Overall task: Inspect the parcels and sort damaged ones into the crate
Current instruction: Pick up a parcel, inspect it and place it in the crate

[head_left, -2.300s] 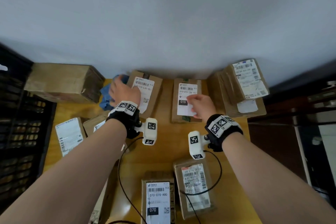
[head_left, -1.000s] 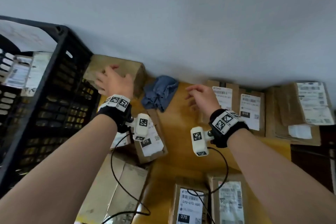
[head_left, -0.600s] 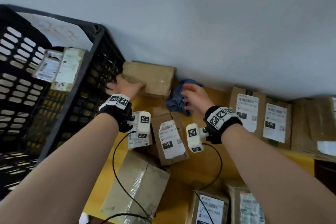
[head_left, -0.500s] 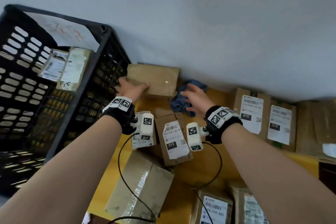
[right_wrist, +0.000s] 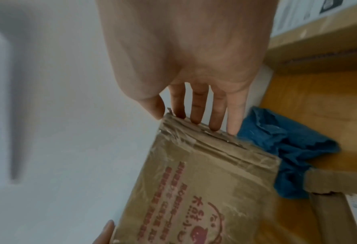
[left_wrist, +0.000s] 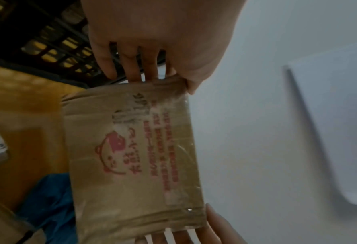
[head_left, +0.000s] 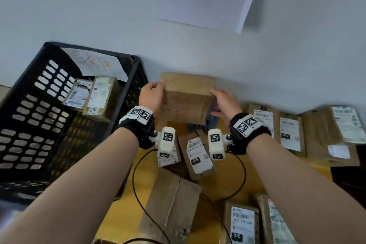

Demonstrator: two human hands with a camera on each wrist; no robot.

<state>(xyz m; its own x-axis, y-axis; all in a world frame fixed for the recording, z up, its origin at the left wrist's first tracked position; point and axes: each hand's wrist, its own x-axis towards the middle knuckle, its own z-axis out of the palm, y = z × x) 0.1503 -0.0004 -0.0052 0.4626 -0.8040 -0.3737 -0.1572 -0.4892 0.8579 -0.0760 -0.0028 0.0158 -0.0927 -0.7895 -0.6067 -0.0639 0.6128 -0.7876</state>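
You hold the box (head_left: 186,101) by its ends, left hand (head_left: 151,96) and right hand (head_left: 224,103) fingers clamped, printed face tilted up for checking.

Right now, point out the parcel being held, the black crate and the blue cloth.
held parcel (head_left: 186,103), head view, on its printed front face.
black crate (head_left: 39,117), head view, on its perforated side wall.
blue cloth (right_wrist: 286,148), right wrist view, on its crumpled middle.

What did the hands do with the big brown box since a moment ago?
Both hands took hold of the brown box and lifted it off the table, tilting its printed face toward the person. The left hand grips its left end, the right hand its right end. The crate, the blue cloth and the labelled parcels stayed put.
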